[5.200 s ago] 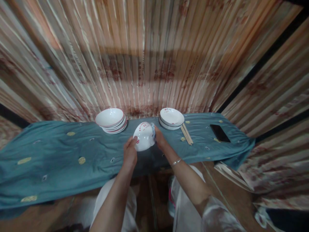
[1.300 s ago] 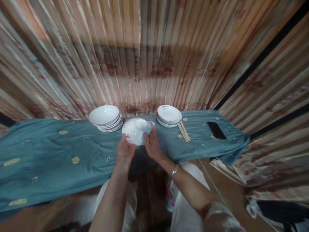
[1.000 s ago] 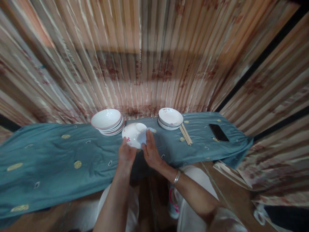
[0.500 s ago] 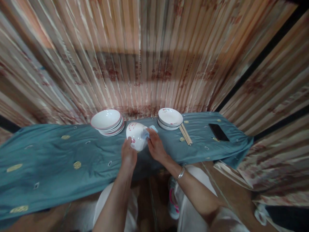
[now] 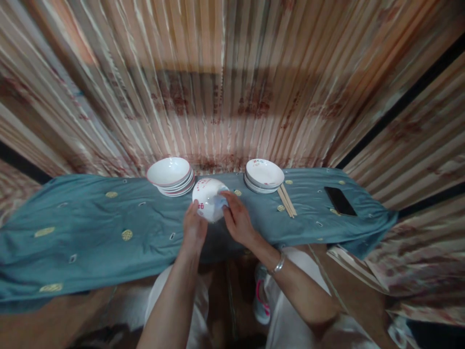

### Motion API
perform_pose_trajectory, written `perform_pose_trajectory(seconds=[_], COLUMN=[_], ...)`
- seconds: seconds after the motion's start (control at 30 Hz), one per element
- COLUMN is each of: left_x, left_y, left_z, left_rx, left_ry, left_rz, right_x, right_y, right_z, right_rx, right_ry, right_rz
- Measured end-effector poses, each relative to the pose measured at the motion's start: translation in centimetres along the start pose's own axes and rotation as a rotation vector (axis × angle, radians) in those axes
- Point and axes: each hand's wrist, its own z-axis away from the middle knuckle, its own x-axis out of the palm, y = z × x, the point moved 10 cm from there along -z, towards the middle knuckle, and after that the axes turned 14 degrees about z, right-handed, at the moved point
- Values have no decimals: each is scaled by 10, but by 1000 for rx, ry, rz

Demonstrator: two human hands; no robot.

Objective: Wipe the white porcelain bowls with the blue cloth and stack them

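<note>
A white bowl (image 5: 206, 198) with red patterns is held up over the front of the table, its outer side toward me. My left hand (image 5: 195, 225) is closed on the bowl's lower left edge. My right hand (image 5: 238, 219) pinches a light blue cloth (image 5: 221, 195) against the bowl's right side; fingers cover much of the cloth. Behind and left of the bowl stand several stacked bowls (image 5: 170, 172) with red rims. To the right is a stack of white dishes (image 5: 265, 174) with a floral print.
Wooden chopsticks (image 5: 286, 200) lie beside the right stack, and a black phone (image 5: 340, 201) rests farther right. A teal cloth (image 5: 90, 232) covers the long narrow table. Pleated curtains (image 5: 232, 97) hang close behind it.
The camera view has shifted, so the table's things appear farther right. My right hand and the cloth have moved closer in on the bowl, with less cloth showing.
</note>
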Motion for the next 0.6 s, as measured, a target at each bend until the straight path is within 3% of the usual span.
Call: perform_pose_trajectory(seconds=[0.2, 0.37, 0.47, 0.6], left_x=[-3, 2, 4, 6], left_y=[15, 10, 5, 2], left_z=[-2, 3, 7, 12], left_rx=[41, 50, 63, 101], left_ry=[-3, -19, -29, -41], left_rz=[-13, -68, -164, -238], right_x=[1, -21, -20, 14], right_y=[21, 47, 25, -23], right_z=[5, -1, -2, 1], right_rx=[-15, 100, 30, -210], right_ry=[-60, 88, 91, -107], right_rz=[32, 47, 112, 302])
